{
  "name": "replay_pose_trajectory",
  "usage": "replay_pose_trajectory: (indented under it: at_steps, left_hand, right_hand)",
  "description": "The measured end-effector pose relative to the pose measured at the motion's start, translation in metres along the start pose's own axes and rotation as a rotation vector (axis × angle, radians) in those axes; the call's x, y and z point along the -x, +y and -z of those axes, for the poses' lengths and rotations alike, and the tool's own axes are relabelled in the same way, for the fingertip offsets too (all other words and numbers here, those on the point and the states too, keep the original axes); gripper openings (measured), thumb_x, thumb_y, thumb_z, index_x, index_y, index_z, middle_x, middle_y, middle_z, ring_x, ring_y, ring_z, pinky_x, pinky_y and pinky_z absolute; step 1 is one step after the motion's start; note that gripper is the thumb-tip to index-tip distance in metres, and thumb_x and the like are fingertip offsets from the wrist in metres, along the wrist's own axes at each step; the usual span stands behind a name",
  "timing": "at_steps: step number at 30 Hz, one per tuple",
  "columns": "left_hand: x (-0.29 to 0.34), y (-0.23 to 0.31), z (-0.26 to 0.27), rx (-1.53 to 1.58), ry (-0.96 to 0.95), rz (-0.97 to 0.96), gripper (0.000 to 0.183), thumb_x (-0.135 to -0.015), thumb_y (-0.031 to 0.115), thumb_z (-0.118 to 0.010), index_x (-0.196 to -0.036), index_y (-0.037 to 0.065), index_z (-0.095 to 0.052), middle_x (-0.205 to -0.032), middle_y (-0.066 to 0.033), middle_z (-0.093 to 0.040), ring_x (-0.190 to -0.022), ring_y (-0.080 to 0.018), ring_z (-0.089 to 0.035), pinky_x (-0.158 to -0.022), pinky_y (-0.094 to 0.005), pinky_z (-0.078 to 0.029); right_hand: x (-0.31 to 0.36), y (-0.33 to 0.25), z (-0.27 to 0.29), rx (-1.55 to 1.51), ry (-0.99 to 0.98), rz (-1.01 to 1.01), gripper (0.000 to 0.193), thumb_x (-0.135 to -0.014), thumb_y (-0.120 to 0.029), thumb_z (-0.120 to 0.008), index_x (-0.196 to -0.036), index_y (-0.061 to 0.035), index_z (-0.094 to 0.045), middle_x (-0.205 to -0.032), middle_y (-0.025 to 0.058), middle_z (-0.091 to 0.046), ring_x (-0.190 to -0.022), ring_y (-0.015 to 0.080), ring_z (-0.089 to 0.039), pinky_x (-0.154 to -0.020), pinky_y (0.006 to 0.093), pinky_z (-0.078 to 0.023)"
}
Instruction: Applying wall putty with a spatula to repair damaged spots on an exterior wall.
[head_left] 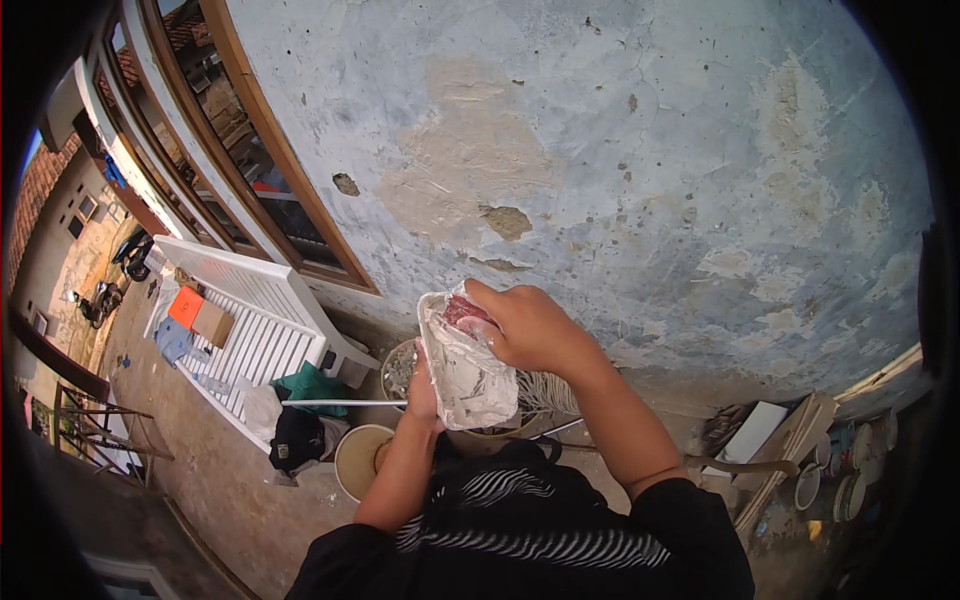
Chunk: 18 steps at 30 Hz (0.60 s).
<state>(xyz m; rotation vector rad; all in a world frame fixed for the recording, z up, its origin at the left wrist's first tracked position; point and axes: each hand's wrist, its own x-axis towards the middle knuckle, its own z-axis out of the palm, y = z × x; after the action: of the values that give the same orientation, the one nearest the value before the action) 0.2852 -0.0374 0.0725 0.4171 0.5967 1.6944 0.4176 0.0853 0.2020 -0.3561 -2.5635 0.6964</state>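
Note:
My left hand (426, 395) grips the left side of a white rectangular tub (430, 325), held tilted in front of my body. Thick white putty (480, 392) coats its inside. Over the tub's far right part, the fingers of my right hand (530, 325) are closed on a reddish scraper (466, 314) smeared with putty; its lower part is hidden by putty and my hand. Ahead stands a worn pale blue wall (650, 130). A beige filled patch (465, 160) spreads across it, with a rough hole (507, 222) at the patch's lower right edge.
At left stands a white slatted bench (262, 345) holding an orange box (185, 307), a brown box (212, 324) and cloths. A beige bucket (352, 465) is by my left forearm. Wood-framed windows (270, 150) rise behind the bench. Planks (785, 460) and several pots (850, 495) lie at right.

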Motion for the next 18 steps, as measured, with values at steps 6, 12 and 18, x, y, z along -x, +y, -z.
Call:
replay_pose_trajectory:
  at_steps: [6, 12, 18]
  left_hand:
    - [0.001, 0.005, -0.001, 0.061, -0.022, -0.083, 0.063, -0.097, 0.053, -0.023, -0.137, 0.006, -0.036, -0.131, -0.0142, -0.048, -0.116, -0.0292, -0.051, -0.098, -0.043, -0.043]
    - [-0.002, 0.008, -0.001, 0.102, -0.029, -0.135, 0.062, -0.097, 0.051, -0.025, -0.137, 0.005, -0.037, -0.131, -0.0152, -0.048, -0.116, -0.0301, -0.051, -0.098, -0.044, -0.042]
    - [-0.002, 0.008, -0.011, 0.053, -0.011, -0.148, 0.061, -0.097, 0.05, -0.026, -0.138, 0.006, -0.035, -0.133, -0.0143, -0.047, -0.118, -0.0303, -0.049, -0.101, -0.0447, -0.04]
  right_hand:
    - [0.011, 0.002, -0.015, -0.036, -0.188, 0.102, 0.041, -0.08, -0.014, -0.061, -0.118, -0.0064, -0.045, -0.077, 0.023, -0.061, -0.074, 0.0421, -0.059, -0.064, 0.0501, -0.044]
    - [0.011, 0.006, 0.002, -0.027, -0.132, 0.0, 0.037, -0.08, -0.013, -0.061, -0.114, -0.0054, -0.047, -0.073, 0.023, -0.059, -0.072, 0.0432, -0.058, -0.061, 0.0501, -0.043]
    - [-0.004, 0.011, 0.014, 0.065, 0.008, -0.041, 0.033, -0.081, -0.015, -0.062, -0.109, -0.0042, -0.049, -0.074, 0.0223, -0.059, -0.071, 0.0435, -0.057, -0.061, 0.0495, -0.043]
